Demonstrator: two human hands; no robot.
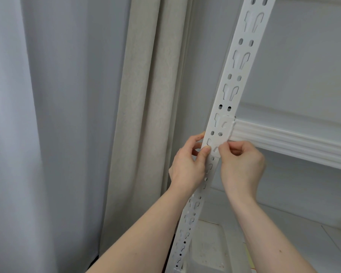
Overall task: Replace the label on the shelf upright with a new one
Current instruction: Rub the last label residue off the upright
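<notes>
While both hands (187,164) (241,164) pinch it, label (218,143) reads blank.

The white shelf upright (237,75) leans across my view, its face punched with pairs of oval holes and keyhole slots. A pale, near-white label (223,134) lies flat on it beside the ribbed shelf beam's end, covering parts of two slots. Its lower edge may be lifting slightly; I can't tell for sure.
</notes>
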